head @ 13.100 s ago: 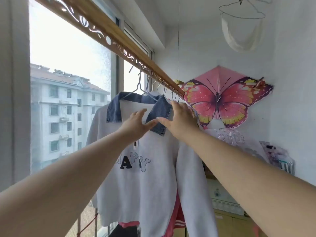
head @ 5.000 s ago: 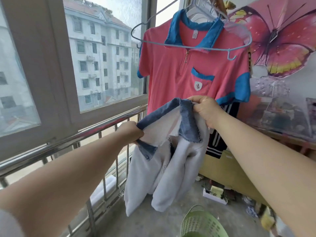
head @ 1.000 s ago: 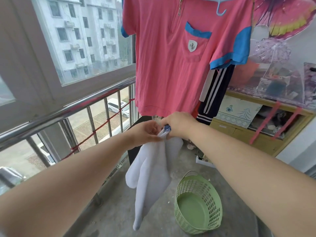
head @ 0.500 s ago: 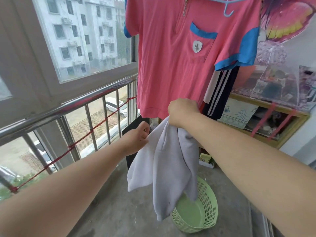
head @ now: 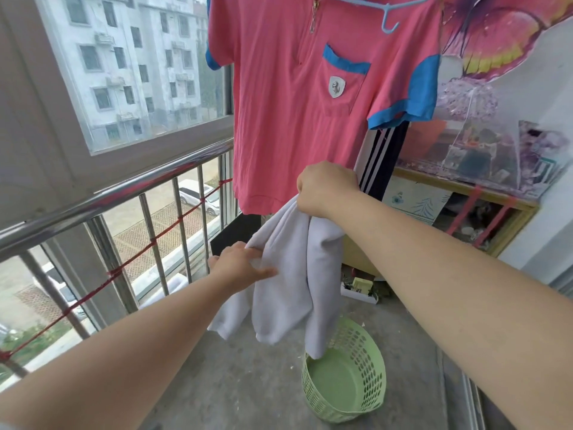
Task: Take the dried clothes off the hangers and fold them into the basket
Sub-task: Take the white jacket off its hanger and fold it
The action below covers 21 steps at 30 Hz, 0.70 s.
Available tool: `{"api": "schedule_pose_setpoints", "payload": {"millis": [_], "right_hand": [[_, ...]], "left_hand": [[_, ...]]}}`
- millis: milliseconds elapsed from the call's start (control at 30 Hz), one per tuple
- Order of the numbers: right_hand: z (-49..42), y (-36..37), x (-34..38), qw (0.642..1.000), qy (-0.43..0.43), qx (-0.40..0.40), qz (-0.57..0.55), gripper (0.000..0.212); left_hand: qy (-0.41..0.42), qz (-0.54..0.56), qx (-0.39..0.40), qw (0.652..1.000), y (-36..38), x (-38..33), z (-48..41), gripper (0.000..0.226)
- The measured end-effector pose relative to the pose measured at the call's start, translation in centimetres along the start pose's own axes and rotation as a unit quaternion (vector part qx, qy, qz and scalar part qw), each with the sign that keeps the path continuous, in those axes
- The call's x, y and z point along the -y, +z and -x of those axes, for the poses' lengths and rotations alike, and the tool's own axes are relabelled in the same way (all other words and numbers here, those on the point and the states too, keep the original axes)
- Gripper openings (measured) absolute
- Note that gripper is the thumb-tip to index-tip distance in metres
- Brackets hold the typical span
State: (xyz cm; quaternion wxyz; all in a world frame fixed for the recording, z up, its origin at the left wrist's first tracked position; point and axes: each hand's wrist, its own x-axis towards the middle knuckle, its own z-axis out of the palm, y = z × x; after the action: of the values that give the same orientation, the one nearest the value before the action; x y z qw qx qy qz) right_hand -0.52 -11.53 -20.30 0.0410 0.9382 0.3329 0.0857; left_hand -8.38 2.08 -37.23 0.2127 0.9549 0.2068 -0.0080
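Observation:
A grey sweatshirt [head: 288, 274] hangs bunched in folds from my right hand [head: 325, 189], which grips its top edge at about waist height. My left hand [head: 240, 265] is lower and to the left, its fingers laid against the cloth's side. The sweatshirt's lowest end dangles over the rim of a light green plastic basket [head: 344, 386] that stands on the concrete floor with nothing in it. Behind, a pink polo shirt [head: 297, 103] with blue trim hangs on a light blue hanger [head: 384, 13].
A steel railing [head: 124, 193] with vertical bars runs along the left below the window. Dark striped trousers [head: 381, 159] hang behind the pink shirt. A yellow shelf unit [head: 459, 212] with clutter stands at the right under a butterfly kite [head: 502, 29].
My left hand has slid down the cloth from its top edge to its side, while my right hand stays gripping the top. The sweatshirt hangs lower, closer to the basket.

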Motion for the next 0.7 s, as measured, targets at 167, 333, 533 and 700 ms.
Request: {"api": "schedule_pose_setpoints", "payload": {"millis": [167,333,533,700], "right_hand": [[-0.5,-0.1,-0.5,1.0,0.02,-0.009,0.02,0.015],[-0.7,0.5,-1.6,0.995,0.08,0.018,0.052,0.011],[-1.2,1.0,-2.0,0.992,0.105,0.029,0.059,0.013],[-1.6,0.8,-1.7,0.99,0.104,0.068,0.063,0.013]], "left_hand": [[0.02,0.04,0.07,0.997,-0.1,0.7,-0.3,0.036],[0.055,0.262,0.141,0.953,-2.3,2.1,-0.1,0.034],[-0.019,0.45,0.083,0.889,-3.2,2.1,0.2,0.028],[-0.035,0.445,0.017,0.895,-4.1,3.5,0.2,0.008]]}}
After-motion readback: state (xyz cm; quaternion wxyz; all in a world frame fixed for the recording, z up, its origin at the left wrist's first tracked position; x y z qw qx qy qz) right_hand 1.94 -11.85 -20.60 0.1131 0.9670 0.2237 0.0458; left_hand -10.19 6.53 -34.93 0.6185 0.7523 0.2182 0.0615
